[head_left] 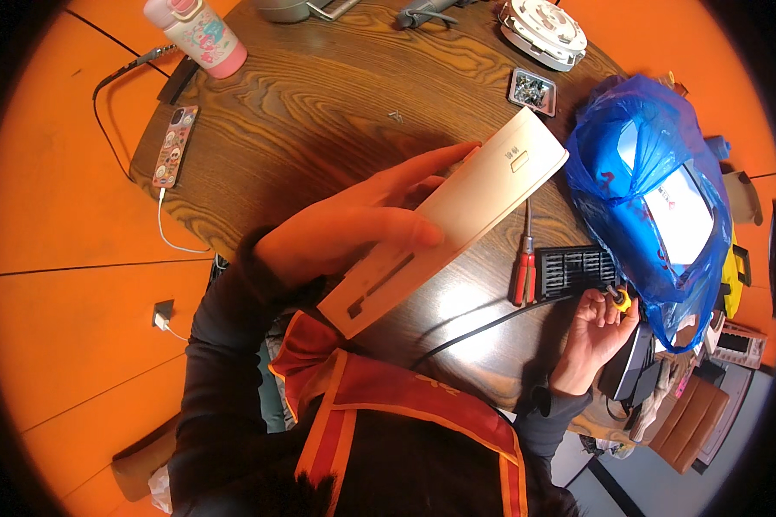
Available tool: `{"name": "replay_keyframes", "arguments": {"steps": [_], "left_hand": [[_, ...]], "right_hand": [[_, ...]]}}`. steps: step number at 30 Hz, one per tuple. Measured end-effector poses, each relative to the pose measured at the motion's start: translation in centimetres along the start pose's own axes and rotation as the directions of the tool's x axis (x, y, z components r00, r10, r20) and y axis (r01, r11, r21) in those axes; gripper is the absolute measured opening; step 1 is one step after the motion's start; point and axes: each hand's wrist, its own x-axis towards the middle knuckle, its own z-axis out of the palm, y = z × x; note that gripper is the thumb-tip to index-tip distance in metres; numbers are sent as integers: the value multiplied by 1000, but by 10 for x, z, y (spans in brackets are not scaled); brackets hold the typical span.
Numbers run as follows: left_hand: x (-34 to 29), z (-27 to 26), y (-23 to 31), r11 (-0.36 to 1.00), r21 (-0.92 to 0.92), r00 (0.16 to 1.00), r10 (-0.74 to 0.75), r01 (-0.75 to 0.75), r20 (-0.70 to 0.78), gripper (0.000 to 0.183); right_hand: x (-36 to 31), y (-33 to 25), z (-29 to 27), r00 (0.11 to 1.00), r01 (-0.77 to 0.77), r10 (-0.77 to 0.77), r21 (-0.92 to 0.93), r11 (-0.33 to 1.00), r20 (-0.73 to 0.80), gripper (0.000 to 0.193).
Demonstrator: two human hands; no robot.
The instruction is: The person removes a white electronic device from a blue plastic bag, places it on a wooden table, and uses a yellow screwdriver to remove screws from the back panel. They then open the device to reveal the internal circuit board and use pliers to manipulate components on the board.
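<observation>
– While the left hand [366, 215] holds the white case [466, 207], thumb in front and fingers behind, what has the right hand [595, 336] got?
– It pinches a yellow tool [621, 299] near the right edge of the tabletop [310, 99].
– Where is the case?
– Held up and tilted, over the near side of the tabletop.
– What's in the way?
– A big blue bag [621, 185] crowds the right edge, just beside the right hand. Left of it are a black kit [569, 271] and a red-handled tool [528, 274]. A black cord [466, 332] bends toward the near edge.
– And the rest?
– By the far right edge sit a tray [553, 99] of little metal bits and a round white thing [543, 33]. A bottle [207, 43] is by the far left edge, and a phone [175, 148] lies on the left edge.
– Any words?
– Tiny dark marks by the case's button, too small to read. The phone has stickers. The bottle has a pink and blue picture.
</observation>
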Motion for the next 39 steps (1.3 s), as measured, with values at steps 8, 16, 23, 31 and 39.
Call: {"name": "replay_keyframes", "arguments": {"steps": [8, 16, 23, 31, 39], "left_hand": [[11, -9, -15, 853, 494, 975, 216, -167, -44, 91], [15, 3, -38, -149, 987, 884, 467, 59, 17, 88], [23, 5, -67, -516, 856, 654, 652, 12, 384, 49], [24, 5, -87, -690, 724, 431, 656, 8, 620, 48], [21, 8, -92, -774, 632, 391, 591, 31, 705, 65]], "right_hand": [[0, 2, -1, 1000, 23, -23, -37, 999, 4, 23], [-1, 4, 6, 1000, 8, -7, -21, 1000, 27, 27], [-13, 14, 20, 968, 249, -242, -139, 958, 66, 36], [-24, 24, 22, 877, 378, -165, -438, 816, 451, 35], [-38, 30, -1, 829, 484, -41, -679, 552, 558, 38]]}}
